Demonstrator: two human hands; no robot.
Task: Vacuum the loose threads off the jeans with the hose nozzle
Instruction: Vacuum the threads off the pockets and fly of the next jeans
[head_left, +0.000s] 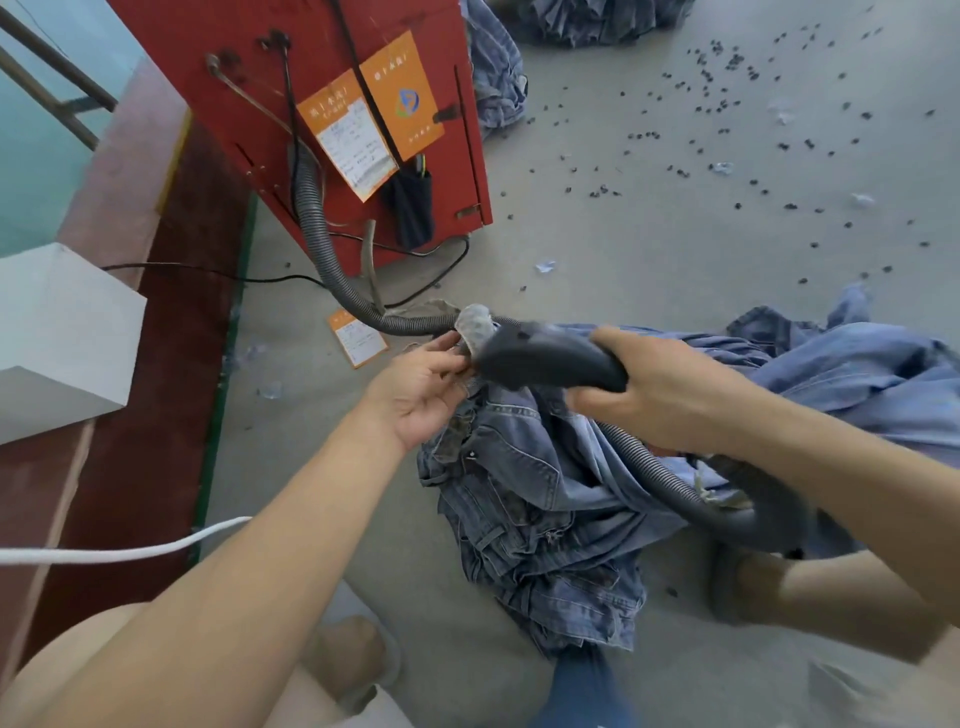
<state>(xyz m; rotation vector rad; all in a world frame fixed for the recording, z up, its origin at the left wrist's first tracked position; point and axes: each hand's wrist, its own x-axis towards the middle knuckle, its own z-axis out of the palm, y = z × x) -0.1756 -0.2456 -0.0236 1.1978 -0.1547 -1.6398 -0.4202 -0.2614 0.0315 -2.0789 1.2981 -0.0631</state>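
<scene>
Your bare forearms reach forward. Your right hand (660, 389) is closed around the dark hose nozzle (545, 358). Your left hand (421, 389), half open, pinches the jeans (530, 499) waistband at the nozzle mouth; the jeans hang crumpled above the floor (623, 218).

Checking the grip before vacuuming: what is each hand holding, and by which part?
Right hand grips the nozzle at its rear end. Left hand pinches the jeans at their top edge.
</scene>
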